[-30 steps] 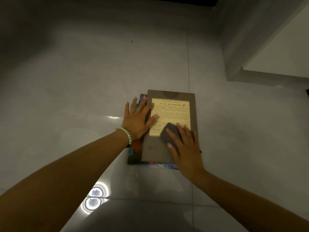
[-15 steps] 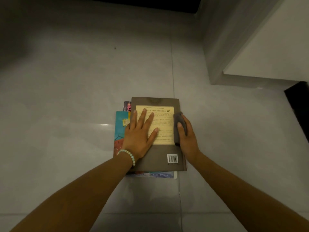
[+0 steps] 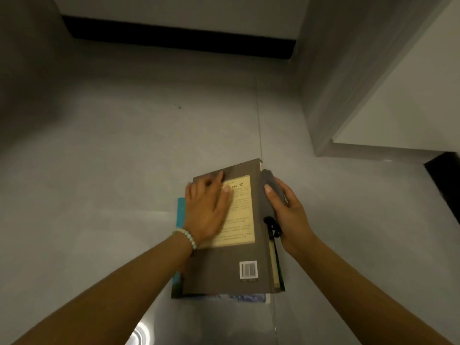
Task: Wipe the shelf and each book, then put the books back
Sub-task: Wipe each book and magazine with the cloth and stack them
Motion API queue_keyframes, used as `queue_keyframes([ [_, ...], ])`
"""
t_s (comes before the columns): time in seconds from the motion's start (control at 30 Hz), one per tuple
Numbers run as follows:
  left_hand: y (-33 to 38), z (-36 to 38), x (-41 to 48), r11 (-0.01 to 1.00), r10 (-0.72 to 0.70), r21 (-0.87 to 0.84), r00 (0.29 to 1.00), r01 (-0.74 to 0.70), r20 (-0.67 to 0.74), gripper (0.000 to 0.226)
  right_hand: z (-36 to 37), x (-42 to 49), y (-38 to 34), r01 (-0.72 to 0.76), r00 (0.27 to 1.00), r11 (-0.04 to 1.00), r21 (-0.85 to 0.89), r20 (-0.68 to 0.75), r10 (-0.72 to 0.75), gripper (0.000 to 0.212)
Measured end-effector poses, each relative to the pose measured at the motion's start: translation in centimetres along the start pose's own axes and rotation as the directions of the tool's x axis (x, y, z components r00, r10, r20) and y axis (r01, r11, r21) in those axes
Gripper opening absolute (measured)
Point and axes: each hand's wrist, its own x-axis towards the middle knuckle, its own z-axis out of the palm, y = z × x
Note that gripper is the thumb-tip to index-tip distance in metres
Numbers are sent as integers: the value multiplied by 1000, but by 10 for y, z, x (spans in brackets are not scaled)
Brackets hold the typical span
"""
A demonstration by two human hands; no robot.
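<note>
Since half second ago, grey-brown hardback book with cream text panel [image 3: 246,257] tilted, right edge raised, page block showing. Left hand [image 3: 206,212] flat, fingers straight, pressing cover. Right hand [image 3: 291,215] curled round dark grey cloth [image 3: 270,190], holding it against book's right edge. Book rests atop stack of colourful books [image 3: 180,210] on grey tiled floor [image 3: 99,195].

The brown book [image 3: 224,270] hides most of the books beneath [image 3: 179,212]; its cover text is unreadable.
</note>
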Motion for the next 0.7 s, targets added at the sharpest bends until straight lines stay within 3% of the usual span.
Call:
queue_keyframes([
  [0.1,15,-14,48,967,-55,-241,989,87,135,55,20,-6,-6,17,999,999,-29,42,-16,49],
  [0.2,9,-26,75,912,-143,-347,964,217,226,68,41,-10,-10,85,993,991,-105,93,-76,46],
  [0.37,-13,-42,77,806,-315,-452,924,382,218,70,67,-12,-4,211,960,950,-232,234,-156,42],
  [0.6,-21,-46,67,776,-377,-490,915,398,147,75,106,41,-6,318,943,888,-333,208,-259,36],
  [0.7,-20,-55,67,729,-401,-541,902,419,159,66,109,27,-3,368,917,861,-352,289,-274,43],
])
